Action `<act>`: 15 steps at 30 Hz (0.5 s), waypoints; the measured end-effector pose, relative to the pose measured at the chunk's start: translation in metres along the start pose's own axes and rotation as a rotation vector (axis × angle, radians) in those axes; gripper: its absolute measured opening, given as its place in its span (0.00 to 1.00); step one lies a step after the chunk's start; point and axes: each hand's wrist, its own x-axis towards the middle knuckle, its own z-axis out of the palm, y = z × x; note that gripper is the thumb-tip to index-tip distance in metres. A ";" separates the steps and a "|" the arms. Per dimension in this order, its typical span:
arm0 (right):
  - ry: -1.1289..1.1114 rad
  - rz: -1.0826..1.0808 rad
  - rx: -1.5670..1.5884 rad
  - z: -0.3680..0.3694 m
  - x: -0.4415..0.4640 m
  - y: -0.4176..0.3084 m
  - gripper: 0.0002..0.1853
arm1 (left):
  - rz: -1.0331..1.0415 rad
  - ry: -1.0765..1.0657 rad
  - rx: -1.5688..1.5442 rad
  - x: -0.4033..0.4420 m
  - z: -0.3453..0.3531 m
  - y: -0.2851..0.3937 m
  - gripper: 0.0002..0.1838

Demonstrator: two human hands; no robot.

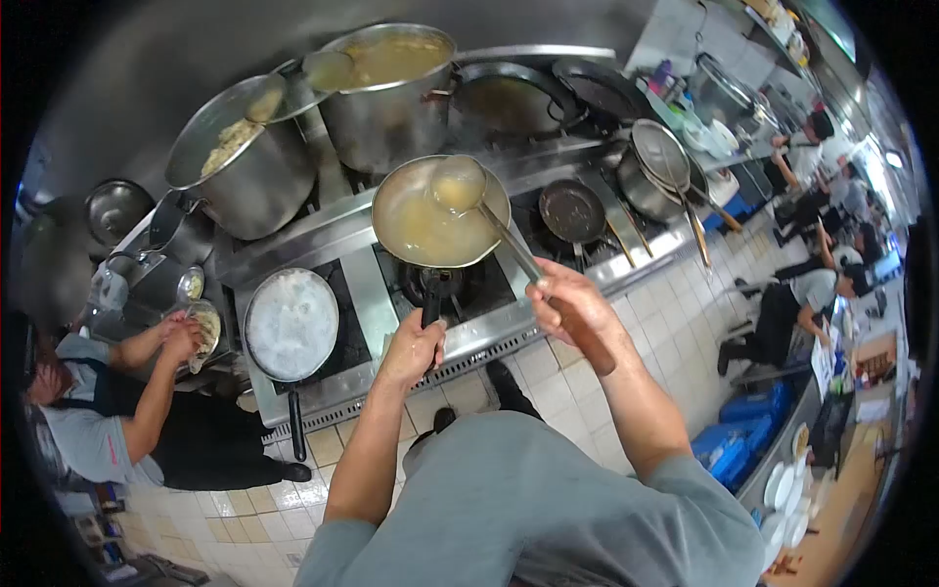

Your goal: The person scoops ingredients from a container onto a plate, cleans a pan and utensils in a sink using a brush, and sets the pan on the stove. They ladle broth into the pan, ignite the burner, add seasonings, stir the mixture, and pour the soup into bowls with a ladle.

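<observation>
We look through one head-worn camera, facing forward and steeply down past the wearer's grey shirt (567, 509). We have the left hand (413, 348) and right hand (569, 303) near us around mid-view, the gas range (367, 291) just beyond. Our wide fisheye circle, edged in black, bends the tiled floor (675, 333) and takes in a worker (780, 315) well off at right.

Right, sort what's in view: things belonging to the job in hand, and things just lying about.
In the job: pan of liquid, its handle in the left hand; ladle, in the right hand.

Seemingly just lying about: small black pan; blue crates; white plates.
</observation>
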 end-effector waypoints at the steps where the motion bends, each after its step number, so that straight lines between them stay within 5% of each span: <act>1: -0.103 -0.012 -0.079 -0.013 0.000 0.018 0.34 | -0.003 -0.002 0.041 -0.001 -0.005 -0.016 0.05; 4: 0.100 -0.095 -0.597 0.001 -0.027 0.048 0.34 | 0.009 -0.036 0.031 0.000 -0.014 -0.063 0.06; 11: 0.586 -0.066 -0.306 -0.066 -0.022 0.142 0.26 | 0.017 -0.128 0.037 0.009 -0.026 -0.137 0.04; 15: 0.550 0.088 -0.300 -0.129 0.010 0.196 0.23 | -0.011 -0.051 -0.077 0.011 -0.022 -0.173 0.04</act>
